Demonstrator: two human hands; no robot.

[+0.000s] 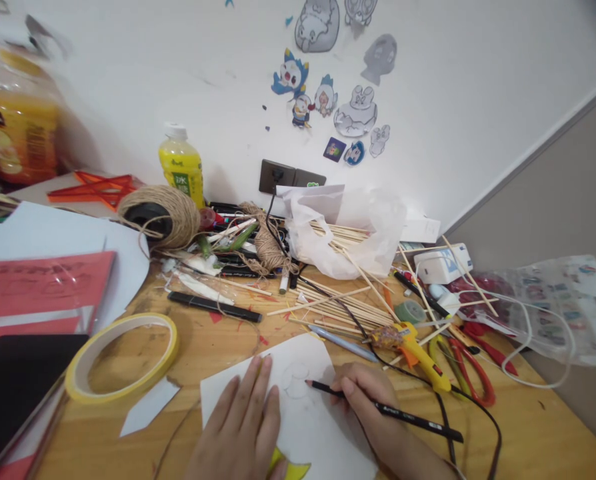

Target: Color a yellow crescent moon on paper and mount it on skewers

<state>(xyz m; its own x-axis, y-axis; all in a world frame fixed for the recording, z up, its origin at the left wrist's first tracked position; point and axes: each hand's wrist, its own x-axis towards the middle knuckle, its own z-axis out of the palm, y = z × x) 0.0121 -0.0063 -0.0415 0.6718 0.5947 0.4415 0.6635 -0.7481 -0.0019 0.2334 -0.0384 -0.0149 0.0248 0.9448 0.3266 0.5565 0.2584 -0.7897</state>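
Note:
A sheet of white paper (323, 427) lies on the wooden table in front of me, bearing a faint pencil sketch of rounded shapes. My left hand (245, 427) rests flat on its left part, fingers stretched out. Beneath that hand a yellow piece (298, 471) pokes out, mostly covered. My right hand (371, 403) grips a black pencil (413, 420), whose tip is at the sketch, seemingly on the paper. Just left of the paper are a small white paper scrap (149, 407) and a roll of yellow tape (123, 393).
A yellow glue gun (423, 357) with its black cable and red-handled pliers (473, 373) lie to the right. Thin wooden sticks (343, 303), a twine spool (178, 213) and a plastic bag (378, 233) crowd the back. On the left are a black flat object (23, 387) and red folder (43, 283).

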